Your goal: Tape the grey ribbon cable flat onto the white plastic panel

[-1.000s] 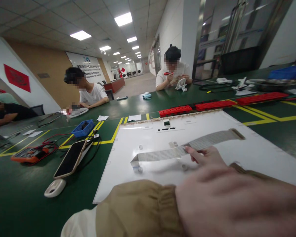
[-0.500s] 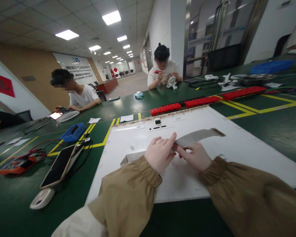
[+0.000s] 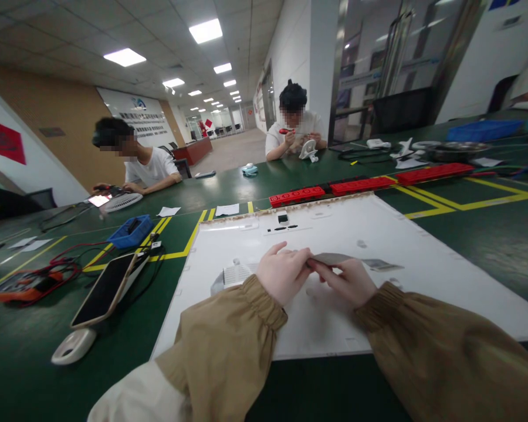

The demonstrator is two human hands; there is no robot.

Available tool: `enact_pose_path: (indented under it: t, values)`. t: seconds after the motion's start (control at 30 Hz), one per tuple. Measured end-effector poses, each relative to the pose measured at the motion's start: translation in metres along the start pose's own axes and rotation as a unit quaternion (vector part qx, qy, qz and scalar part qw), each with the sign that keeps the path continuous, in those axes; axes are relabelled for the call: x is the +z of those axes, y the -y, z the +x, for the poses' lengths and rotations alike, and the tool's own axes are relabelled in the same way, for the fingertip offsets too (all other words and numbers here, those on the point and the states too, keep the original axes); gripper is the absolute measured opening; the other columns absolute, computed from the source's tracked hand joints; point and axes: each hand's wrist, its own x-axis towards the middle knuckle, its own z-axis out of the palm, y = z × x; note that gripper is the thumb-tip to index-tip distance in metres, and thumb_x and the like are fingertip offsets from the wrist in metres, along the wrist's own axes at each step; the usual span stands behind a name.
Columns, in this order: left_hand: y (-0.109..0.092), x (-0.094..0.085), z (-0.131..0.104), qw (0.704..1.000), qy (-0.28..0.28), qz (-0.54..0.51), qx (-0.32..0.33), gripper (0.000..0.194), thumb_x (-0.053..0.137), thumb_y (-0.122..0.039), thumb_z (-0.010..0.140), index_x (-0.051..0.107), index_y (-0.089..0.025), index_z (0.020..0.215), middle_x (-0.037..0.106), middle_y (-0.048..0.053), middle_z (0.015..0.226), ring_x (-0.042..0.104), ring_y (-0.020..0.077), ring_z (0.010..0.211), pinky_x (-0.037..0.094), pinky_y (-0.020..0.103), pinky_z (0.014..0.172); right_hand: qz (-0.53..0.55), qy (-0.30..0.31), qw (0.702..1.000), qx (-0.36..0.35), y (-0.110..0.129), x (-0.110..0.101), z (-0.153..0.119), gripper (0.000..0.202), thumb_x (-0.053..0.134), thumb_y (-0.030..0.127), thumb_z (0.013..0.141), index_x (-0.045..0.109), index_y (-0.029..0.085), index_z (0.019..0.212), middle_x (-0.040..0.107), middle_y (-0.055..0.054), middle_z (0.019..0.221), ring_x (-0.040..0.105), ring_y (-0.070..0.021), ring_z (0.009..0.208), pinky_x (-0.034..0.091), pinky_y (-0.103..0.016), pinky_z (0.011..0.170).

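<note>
My left hand (image 3: 284, 271) and right hand (image 3: 348, 282) pinch the grey ribbon cable (image 3: 334, 258) between their fingers, over the white panel (image 3: 426, 293) at twelve o'clock. Its three-o'clock end looks unattached; the other I can't tell.

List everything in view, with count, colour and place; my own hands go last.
Ribbon cable: one, grey, held over the panel
Panel: one, white, on the table
Table: green with yellow lines, under the panel
Long strips: three, red, beyond the panel
Phone: one, dark screen, left of the panel
Rounded object: one, white, near the phone
Meter: one, orange and dark, far left
Trays: two, blue, left and far right
Paper slips: several, white, scattered
Co-workers: two across the table, white tops; others partly visible at the edges
Left hand: one, bare, brown sleeve, on the cable
Right hand: one, bare, brown sleeve, on the cable
</note>
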Motion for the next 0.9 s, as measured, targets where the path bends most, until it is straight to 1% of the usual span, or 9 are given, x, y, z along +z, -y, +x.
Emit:
enact_pose_path:
  t: [0.1,0.17,0.3,0.43,0.5,0.63,0.77,0.9]
  values:
    - [0.001,-0.002,0.001,1.000,0.013,0.008,-0.005,0.009,0.052,-0.025,0.089,0.056,-0.020,0.095,0.071,0.002,0.091,0.065,0.0157,0.089,0.036,0.037,0.104,-0.009,0.025,0.999,-0.047,0.005,-0.003,0.002,0.038,0.045,0.040,0.084,0.059,0.019,0.054,0.058,-0.001,0.048,0.054,-0.0136,0.045,0.042,-0.025,0.049]
    - [0.002,-0.003,0.001,1.000,0.016,0.013,-0.006,0.012,0.050,-0.029,0.091,0.057,-0.020,0.091,0.071,0.002,0.088,0.066,0.0161,0.087,0.036,0.038,0.103,-0.001,0.032,0.997,-0.072,0.009,-0.005,0.003,0.042,0.043,0.037,0.086,0.055,0.019,0.050,0.056,-0.001,0.046,0.051,-0.0118,0.042,0.039,-0.023,0.046]
    - [0.005,-0.005,0.002,1.000,0.016,0.024,0.003,0.016,0.048,-0.030,0.092,0.059,-0.020,0.086,0.070,0.002,0.084,0.065,0.0163,0.084,0.038,0.038,0.099,-0.002,0.025,0.994,-0.102,0.009,-0.006,0.002,0.037,0.043,0.035,0.087,0.059,0.019,0.058,0.056,0.000,0.047,0.049,-0.0112,0.041,0.037,-0.023,0.045]
    - [0.009,-0.004,0.001,0.999,0.000,0.033,0.025,0.018,0.047,-0.030,0.092,0.062,-0.021,0.085,0.071,0.001,0.088,0.064,0.0162,0.087,0.037,0.037,0.096,-0.027,0.010,0.991,-0.131,0.003,-0.004,0.000,0.034,0.043,0.035,0.088,0.063,0.019,0.066,0.058,0.000,0.047,0.051,-0.0119,0.041,0.036,-0.023,0.045]
    - [0.011,-0.002,0.000,0.999,-0.011,0.035,0.038,0.019,0.048,-0.031,0.092,0.063,-0.021,0.085,0.071,0.001,0.089,0.063,0.0162,0.089,0.036,0.036,0.096,-0.041,-0.001,0.989,-0.145,0.002,-0.003,0.000,0.037,0.042,0.036,0.089,0.062,0.019,0.064,0.057,0.000,0.047,0.051,-0.0115,0.041,0.036,-0.023,0.045]
    - [0.014,0.001,0.000,0.996,-0.033,0.044,0.064,0.021,0.049,-0.033,0.092,0.064,-0.021,0.082,0.070,0.000,0.083,0.063,0.0152,0.085,0.036,0.035,0.092,-0.059,-0.009,0.983,-0.174,0.000,-0.002,0.000,0.045,0.039,0.038,0.092,0.055,0.019,0.054,0.055,0.000,0.046,0.051,-0.0113,0.043,0.037,-0.023,0.047]
    - [0.015,0.003,-0.001,0.996,-0.037,0.041,0.070,0.018,0.052,-0.033,0.090,0.065,-0.022,0.082,0.071,-0.002,0.083,0.063,0.0143,0.086,0.036,0.035,0.091,-0.070,0.014,0.981,-0.180,-0.006,-0.003,0.001,0.049,0.035,0.041,0.093,0.055,0.019,0.054,0.055,-0.001,0.048,0.053,-0.0122,0.047,0.038,-0.025,0.051]
    - [0.014,0.004,-0.001,0.996,-0.031,0.035,0.071,0.015,0.055,-0.030,0.089,0.065,-0.023,0.082,0.072,-0.003,0.086,0.063,0.0143,0.086,0.036,0.035,0.092,-0.105,0.039,0.979,-0.171,-0.013,-0.003,0.002,0.047,0.037,0.042,0.093,0.056,0.019,0.057,0.058,-0.001,0.053,0.053,-0.0132,0.052,0.039,-0.026,0.055]
